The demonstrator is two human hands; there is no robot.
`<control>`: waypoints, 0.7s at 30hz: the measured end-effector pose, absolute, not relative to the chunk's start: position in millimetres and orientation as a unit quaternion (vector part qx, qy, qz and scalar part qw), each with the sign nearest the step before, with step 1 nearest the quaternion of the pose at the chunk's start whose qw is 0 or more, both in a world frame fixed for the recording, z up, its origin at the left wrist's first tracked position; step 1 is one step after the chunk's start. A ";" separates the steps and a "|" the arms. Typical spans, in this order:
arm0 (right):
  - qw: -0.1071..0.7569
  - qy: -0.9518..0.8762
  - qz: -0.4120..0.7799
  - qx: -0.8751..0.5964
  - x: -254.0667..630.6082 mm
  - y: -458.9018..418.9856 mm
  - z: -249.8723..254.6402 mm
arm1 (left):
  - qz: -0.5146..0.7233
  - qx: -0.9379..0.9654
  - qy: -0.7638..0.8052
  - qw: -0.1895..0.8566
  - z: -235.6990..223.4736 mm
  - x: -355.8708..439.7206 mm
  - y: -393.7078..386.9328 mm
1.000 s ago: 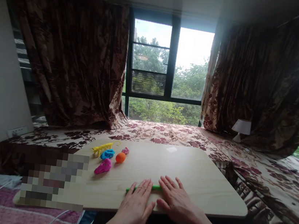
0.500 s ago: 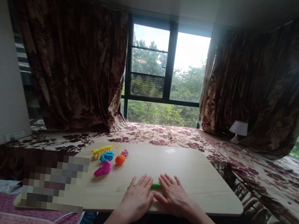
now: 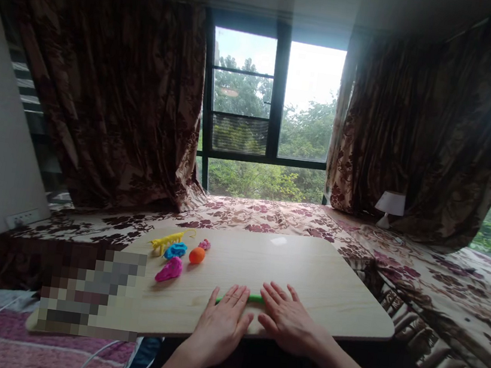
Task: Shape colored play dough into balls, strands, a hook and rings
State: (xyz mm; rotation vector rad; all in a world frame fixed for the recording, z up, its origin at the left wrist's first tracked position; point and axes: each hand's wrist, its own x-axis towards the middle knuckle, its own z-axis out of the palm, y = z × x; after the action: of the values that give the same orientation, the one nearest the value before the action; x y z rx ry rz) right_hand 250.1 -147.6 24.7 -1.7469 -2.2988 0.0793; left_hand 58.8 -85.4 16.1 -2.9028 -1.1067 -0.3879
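A thin green roll of modelling clay (image 3: 254,298) lies crosswise on the wooden table (image 3: 319,278). My left hand (image 3: 224,320) rests flat over its left part, and a bit of green shows past the fingers on the left. My right hand (image 3: 285,316) lies flat over the right end, fingers spread, hiding that end. Between the hands a short stretch of the roll shows. Farther left on the table sit a magenta clay lump (image 3: 169,269), a blue clay lump (image 3: 176,251), an orange clay ball (image 3: 197,255) and a small pink clay piece (image 3: 204,244).
A yellow animal-shaped figure (image 3: 166,242) stands behind the blue lump. The table's left end is blurred out by pixels. Beyond the table is a ledge with a floral cover (image 3: 264,213), with a small white lamp (image 3: 390,204) at right. Dark curtains flank the window.
Both hands have stayed flat on the green roll and now sit slightly farther apart, with a little more green showing. The whole view has shifted slightly.
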 end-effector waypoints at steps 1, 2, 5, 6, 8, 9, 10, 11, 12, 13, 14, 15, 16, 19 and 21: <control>0.121 -0.782 0.023 -0.611 252.9 -135.7 26.7 | -0.121 -0.924 -0.362 -0.003 18.6 60.3 -75.8; 0.116 -0.776 0.021 -0.619 255.4 -124.7 29.0 | -0.121 -0.921 -0.371 -0.011 20.4 60.0 -66.5; 0.113 -0.770 0.018 -0.628 257.3 -102.9 33.0 | -0.154 -0.905 -0.396 -0.013 19.6 48.7 -47.1; 0.116 -0.772 0.018 -0.625 255.4 -100.1 32.7 | -0.172 -0.898 -0.405 -0.008 17.6 42.6 -44.8; 0.122 -0.778 0.025 -0.615 248.2 -101.7 29.7 | -0.206 -0.886 -0.416 -0.001 13.4 30.5 -46.2; 0.124 -0.781 0.031 -0.612 243.7 -105.8 27.7 | -0.223 -0.882 -0.414 0.001 12.1 25.5 -49.2; 0.125 -0.783 0.037 -0.608 239.2 -112.0 26.1 | -0.239 -0.880 -0.410 0.001 11.7 21.6 -52.9; 0.128 -0.785 0.041 -0.605 235.0 -120.0 25.1 | -0.257 -0.877 -0.406 0.000 12.3 18.8 -56.8; 0.133 -0.788 0.041 -0.600 231.5 -129.3 25.0 | -0.274 -0.873 -0.405 0.000 13.8 16.9 -60.3; 0.139 -0.793 0.040 -0.592 228.7 -139.2 25.8 | -0.289 -0.867 -0.407 0.001 16.2 15.9 -63.3; 0.144 -0.800 0.038 -0.581 226.6 -148.8 27.3 | -0.302 -0.860 -0.411 0.004 19.0 15.6 -65.4; 0.149 -0.808 0.037 -0.569 225.2 -157.2 29.4 | -0.312 -0.855 -0.414 0.010 22.1 16.0 -66.7; 0.151 -0.814 0.036 -0.560 224.4 -163.4 31.7 | -0.319 -0.853 -0.413 0.019 25.1 17.1 -67.3; 0.152 -0.816 0.031 -0.557 224.2 -165.1 36.5 | -0.313 -0.871 -0.374 0.048 30.6 24.2 -67.6; 0.147 -0.807 0.024 -0.572 225.5 -154.9 36.1 | -0.286 -0.893 -0.342 0.061 30.1 30.5 -68.8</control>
State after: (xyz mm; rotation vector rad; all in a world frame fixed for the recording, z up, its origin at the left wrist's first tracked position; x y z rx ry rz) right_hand 225.5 -154.9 36.1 -1.6456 -2.3204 0.0697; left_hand 30.5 -68.8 30.1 -2.7014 -1.0350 -0.8645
